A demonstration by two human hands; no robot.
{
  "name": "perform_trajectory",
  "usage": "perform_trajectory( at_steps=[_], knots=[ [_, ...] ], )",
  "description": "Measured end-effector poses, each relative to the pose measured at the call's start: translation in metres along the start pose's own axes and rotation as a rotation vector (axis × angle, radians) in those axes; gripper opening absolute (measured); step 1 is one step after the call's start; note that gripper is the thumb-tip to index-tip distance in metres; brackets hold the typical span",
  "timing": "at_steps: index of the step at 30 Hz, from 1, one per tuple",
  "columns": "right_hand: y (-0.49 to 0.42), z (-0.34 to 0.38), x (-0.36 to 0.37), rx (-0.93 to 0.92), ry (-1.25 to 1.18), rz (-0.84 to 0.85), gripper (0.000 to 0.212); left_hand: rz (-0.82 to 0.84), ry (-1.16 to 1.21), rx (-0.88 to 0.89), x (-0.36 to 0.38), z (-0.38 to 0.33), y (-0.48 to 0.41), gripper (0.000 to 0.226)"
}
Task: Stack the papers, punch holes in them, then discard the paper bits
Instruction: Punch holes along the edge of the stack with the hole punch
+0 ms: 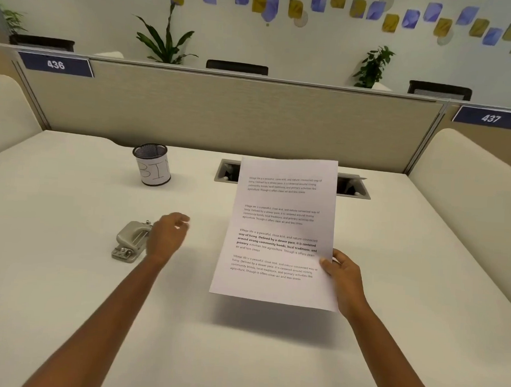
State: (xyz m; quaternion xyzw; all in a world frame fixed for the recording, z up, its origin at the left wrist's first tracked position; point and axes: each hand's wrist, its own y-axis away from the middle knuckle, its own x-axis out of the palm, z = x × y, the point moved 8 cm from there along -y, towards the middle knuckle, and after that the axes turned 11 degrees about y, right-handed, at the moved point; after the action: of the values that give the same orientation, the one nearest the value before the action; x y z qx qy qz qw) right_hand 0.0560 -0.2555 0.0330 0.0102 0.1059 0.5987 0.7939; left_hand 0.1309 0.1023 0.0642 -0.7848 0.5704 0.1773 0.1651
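Papers (279, 233) are hanging above the table (65, 301), to the right of the hole punch (132, 241), pinched at their lower right edge; whether one sheet or several is held cannot be told from here. Going left to right from the hole punch: it is sitting low and metallic on the table, looking heavy and rigid enough to be staying put under a push, with its lever the natural place for pressing down. Behind it and slightly right, a mesh cup marked BIN (153, 164) is standing upright, well apart. The left hand (167, 236) is hovering just right of the punch, partly covering its right end, fingers loosely curled and apart, clamping nothing. Farther right of the punch, the papers are tilting up, their free corner drooping slightly, so they are behaving as light, floppy and easily creased; a hold along an edge with support beneath would likely be keeping them square. The right hand (343, 275) is making its grip closed on them, thumb on the printed face, fingers behind.
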Motion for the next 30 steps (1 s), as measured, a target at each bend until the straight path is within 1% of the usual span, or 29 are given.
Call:
perform_trajectory(
  at_steps=[2, 4, 5, 7, 9, 12, 14, 16, 20, 23, 25, 30],
  knots=[
    [0.001, -0.005, 0.002, 0.029, 0.000, -0.007, 0.025, -0.090, -0.246, 0.015, -0.025, 0.007, -0.009, 0.030],
    [0.003, -0.011, 0.005, 0.058, -0.009, -0.012, 0.025, -0.124, -0.435, -0.073, -0.045, 0.021, -0.017, 0.038],
    [0.003, -0.015, 0.005, 0.073, -0.014, -0.014, 0.025, -0.127, -0.490, -0.129, -0.053, 0.030, -0.021, 0.040],
    [0.005, -0.021, 0.007, 0.099, -0.023, -0.017, 0.026, -0.116, -0.514, -0.251, -0.066, 0.050, -0.029, 0.041],
    [0.006, -0.026, 0.010, 0.120, -0.043, -0.011, 0.026, -0.072, -0.453, -0.345, -0.073, 0.069, -0.037, 0.040],
    [0.008, -0.029, 0.014, 0.140, -0.068, -0.006, 0.026, 0.026, -0.289, -0.401, -0.073, 0.085, -0.048, 0.034],
    [0.009, -0.030, 0.016, 0.150, -0.073, -0.007, 0.026, 0.017, -0.216, -0.433, -0.076, 0.092, -0.052, 0.024],
    [0.010, -0.032, 0.017, 0.164, -0.074, -0.009, 0.026, 0.013, -0.114, -0.463, -0.078, 0.097, -0.056, 0.018],
    [0.012, -0.037, 0.019, 0.189, -0.077, -0.023, 0.026, 0.158, 0.069, -0.488, -0.068, 0.092, -0.052, 0.009],
    [0.013, -0.039, 0.020, 0.202, -0.080, -0.021, 0.028, 0.229, 0.265, -0.570, -0.056, 0.092, -0.040, 0.020],
    [0.015, -0.039, 0.021, 0.201, -0.078, -0.011, 0.028, 0.272, 0.374, -0.620, -0.044, 0.091, -0.031, 0.021],
    [0.021, -0.034, 0.024, 0.167, -0.080, 0.041, 0.024, 0.396, 0.599, -0.613, -0.004, 0.080, -0.016, 0.024]
  ],
)
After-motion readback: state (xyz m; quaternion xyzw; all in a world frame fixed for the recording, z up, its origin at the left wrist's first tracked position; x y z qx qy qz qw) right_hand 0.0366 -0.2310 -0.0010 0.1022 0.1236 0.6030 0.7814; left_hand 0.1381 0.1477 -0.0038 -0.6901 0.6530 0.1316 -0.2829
